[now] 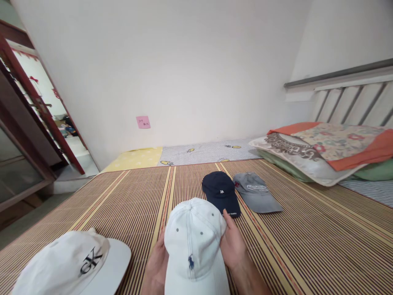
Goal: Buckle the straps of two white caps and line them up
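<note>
Firmly between 2 hands (159, 262) (232, 246): white cap (193, 241)

Plain white wall (184, 61) with pink note (143, 122), striped bed mat (307, 246), slatted headboard (353, 98), open door (37, 102)

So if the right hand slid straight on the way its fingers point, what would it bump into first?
Most likely the navy cap, lying just past the right hand, which holds the white cap; depth is hard to judge.

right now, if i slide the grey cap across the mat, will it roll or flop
The grey cap probably won't roll: it lies flat on the striped mat, brim forward. Its crown looks slumped and soft, so it would likely fold when lifted. It seems light, and should slide easily over the mat.
</note>
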Demonstrator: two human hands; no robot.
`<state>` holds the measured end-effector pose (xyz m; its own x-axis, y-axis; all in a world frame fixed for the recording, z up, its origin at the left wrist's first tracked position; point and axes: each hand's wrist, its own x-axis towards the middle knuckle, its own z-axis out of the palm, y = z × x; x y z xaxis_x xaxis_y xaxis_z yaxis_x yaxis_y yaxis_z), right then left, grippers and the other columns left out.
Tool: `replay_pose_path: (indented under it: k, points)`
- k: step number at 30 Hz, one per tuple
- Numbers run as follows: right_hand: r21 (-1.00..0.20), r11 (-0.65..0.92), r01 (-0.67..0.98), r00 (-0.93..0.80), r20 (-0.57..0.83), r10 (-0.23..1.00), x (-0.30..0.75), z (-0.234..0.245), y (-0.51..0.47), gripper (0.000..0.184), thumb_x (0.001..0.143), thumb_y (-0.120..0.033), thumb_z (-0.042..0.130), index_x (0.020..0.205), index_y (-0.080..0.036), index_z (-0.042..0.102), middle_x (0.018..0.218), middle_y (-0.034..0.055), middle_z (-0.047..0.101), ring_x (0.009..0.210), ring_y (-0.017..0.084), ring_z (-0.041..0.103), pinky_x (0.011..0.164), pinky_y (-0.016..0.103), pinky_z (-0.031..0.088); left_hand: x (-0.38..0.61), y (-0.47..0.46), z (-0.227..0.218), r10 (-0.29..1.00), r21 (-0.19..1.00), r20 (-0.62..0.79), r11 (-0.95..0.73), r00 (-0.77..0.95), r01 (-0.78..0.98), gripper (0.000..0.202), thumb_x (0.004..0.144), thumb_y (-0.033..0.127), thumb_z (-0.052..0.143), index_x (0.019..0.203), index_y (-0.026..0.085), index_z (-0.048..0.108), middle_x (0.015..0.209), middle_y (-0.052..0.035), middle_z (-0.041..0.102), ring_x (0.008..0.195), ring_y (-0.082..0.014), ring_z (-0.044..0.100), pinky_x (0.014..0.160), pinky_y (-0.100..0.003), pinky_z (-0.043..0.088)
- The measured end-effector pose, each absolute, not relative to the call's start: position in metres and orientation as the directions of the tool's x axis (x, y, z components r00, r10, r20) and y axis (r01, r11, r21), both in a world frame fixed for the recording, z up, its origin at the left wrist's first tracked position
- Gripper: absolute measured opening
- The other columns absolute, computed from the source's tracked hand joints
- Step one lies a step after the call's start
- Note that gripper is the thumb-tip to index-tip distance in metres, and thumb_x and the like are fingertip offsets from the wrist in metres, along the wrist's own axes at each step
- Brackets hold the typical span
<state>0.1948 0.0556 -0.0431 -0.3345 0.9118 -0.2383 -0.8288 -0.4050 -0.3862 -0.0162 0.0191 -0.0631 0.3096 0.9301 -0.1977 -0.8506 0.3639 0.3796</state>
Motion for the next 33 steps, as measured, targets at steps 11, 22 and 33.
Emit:
replay_pose_path:
  k: [11,22,33]
  points:
    - [-0.394,-0.488,-0.778,-0.483,-0.121,0.867,0.191,-0.046,0.049,0.056,0.085,-0.061,0.071,0.114,-0.014,0.079,0.124,0.0150,0.078,0.140,0.035,0.057,0.120,0.054,0.039,-0.015,0.001,-0.050,0.841,0.438,0.374,0.211,0.390,-0.874,0.091,0.092,0.086,0.023,0.140,0.023,0.068,0.151,-0.0129,0.062,0.157,-0.0336,0.030,0.129,-0.053,0.012]
    - [-0.354,-0.505,-0.787,-0.472,-0.181,0.863,0.187,-0.042,0.048,0.049,0.088,-0.058,0.068,0.109,-0.015,0.080,0.122,0.0140,0.079,0.140,0.034,0.057,0.119,0.053,0.041,-0.002,0.000,-0.075,0.935,0.449,0.220,0.157,0.279,-0.879,0.086,0.090,0.088,0.028,0.144,0.032,0.065,0.154,-0.0091,0.059,0.158,-0.0386,0.025,0.128,-0.061,0.013]
    - [-0.377,-0.479,-0.793,-0.430,-0.211,0.878,0.187,-0.042,0.047,0.050,0.091,-0.058,0.064,0.110,-0.015,0.080,0.118,0.0139,0.081,0.135,0.035,0.062,0.115,0.053,0.045,-0.008,-0.003,-0.034,0.937,0.470,-0.093,0.340,0.338,-0.815,0.082,0.096,0.077,0.038,0.144,0.016,0.062,0.137,-0.0204,0.071,0.146,-0.0406,0.048,0.120,-0.059,0.036]
